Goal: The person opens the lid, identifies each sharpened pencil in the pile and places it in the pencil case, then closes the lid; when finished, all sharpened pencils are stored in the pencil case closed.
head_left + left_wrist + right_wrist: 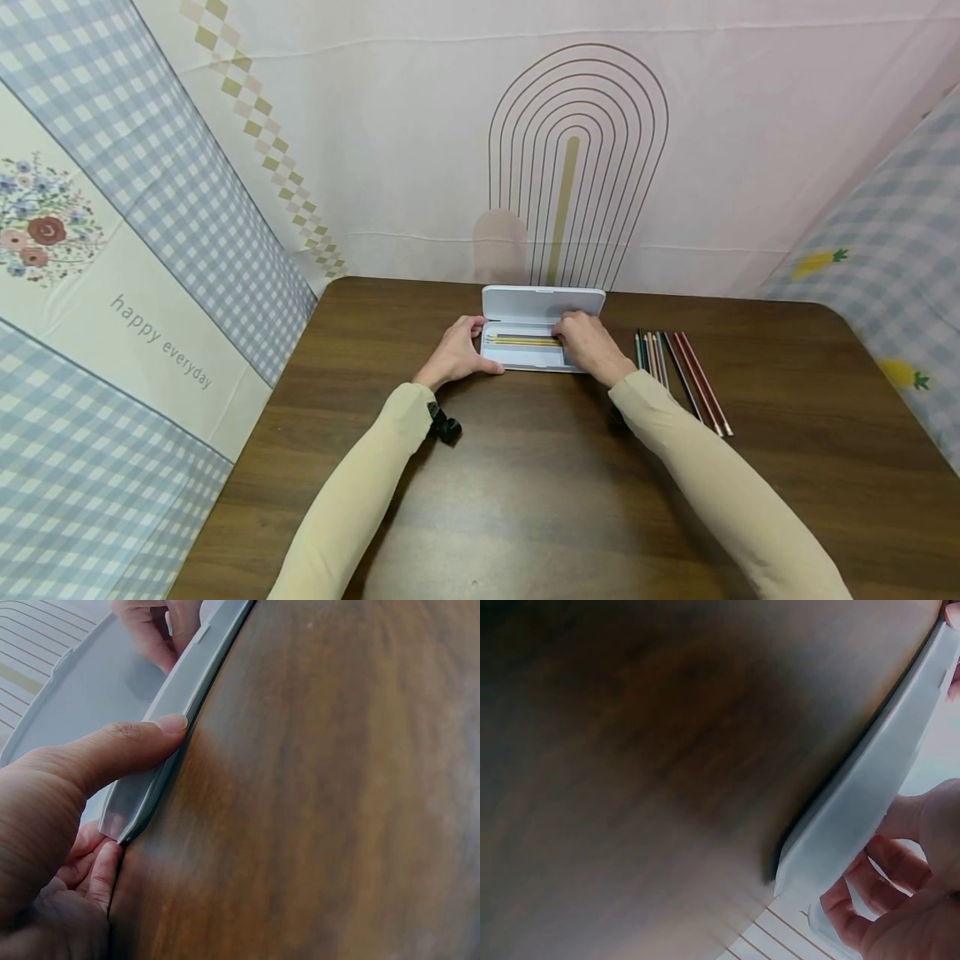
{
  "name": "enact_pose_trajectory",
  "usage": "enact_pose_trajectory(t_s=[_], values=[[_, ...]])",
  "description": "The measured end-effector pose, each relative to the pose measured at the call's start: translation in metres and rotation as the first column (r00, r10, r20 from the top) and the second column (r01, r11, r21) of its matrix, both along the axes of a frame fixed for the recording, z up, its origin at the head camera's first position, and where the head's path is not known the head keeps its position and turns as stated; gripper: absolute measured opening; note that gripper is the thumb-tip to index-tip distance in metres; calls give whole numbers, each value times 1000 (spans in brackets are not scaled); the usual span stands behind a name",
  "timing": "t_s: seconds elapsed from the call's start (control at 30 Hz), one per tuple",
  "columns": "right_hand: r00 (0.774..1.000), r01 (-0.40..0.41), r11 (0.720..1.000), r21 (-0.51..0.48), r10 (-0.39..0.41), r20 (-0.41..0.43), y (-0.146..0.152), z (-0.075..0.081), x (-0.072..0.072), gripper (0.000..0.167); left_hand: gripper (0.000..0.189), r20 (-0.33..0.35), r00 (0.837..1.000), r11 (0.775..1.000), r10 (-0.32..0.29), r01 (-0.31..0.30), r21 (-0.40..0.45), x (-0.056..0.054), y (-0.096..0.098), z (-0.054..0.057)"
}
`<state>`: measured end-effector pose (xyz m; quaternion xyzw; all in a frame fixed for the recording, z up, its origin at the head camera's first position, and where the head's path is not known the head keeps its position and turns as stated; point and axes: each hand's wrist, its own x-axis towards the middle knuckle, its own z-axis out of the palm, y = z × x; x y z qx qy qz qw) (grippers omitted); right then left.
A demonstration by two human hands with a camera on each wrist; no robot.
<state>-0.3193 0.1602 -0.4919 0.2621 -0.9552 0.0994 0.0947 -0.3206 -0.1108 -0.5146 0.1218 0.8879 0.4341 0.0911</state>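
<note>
A light, hinged pencil case stands on the table with its lid raised at the back. Several yellow and dark pencils lie lengthwise inside it. My left hand grips the case's left end; in the left wrist view its thumb presses the front wall while fingers wrap the end. My right hand reaches into the right part of the case, fingers bent down at the right ends of the pencils. The case wall hides those fingertips in the right wrist view, so whether they pinch a pencil is unclear.
Right of the case, several pencils lie side by side on the brown table, among them dark red pencils and darker or wood-coloured ones. My right forearm crosses close to them. A patterned cloth hangs behind the table.
</note>
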Motion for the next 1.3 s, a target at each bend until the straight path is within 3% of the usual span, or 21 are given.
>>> enact_pose_trajectory(t_s=[0.17,0.37,0.57,1.03,1.3], values=[[999,12,998,-64,-14,-29,1,5,7,16,99,1,1000,1000,-1,1,-4,0,0,0],[993,115,985,-132,-112,34,8,16,23,16,99,-5,1000,1000,-9,9,-12,0,-1,1],[976,212,957,-196,-196,95,18,27,40,27,99,-6,1000,1000,-11,11,-19,-1,-1,0],[922,380,885,-268,-338,190,56,43,79,27,99,-5,1000,1000,-10,10,-20,-2,0,0],[897,436,864,-252,-393,202,74,45,99,13,99,2,1000,1000,-5,5,-20,-2,-1,-1]])
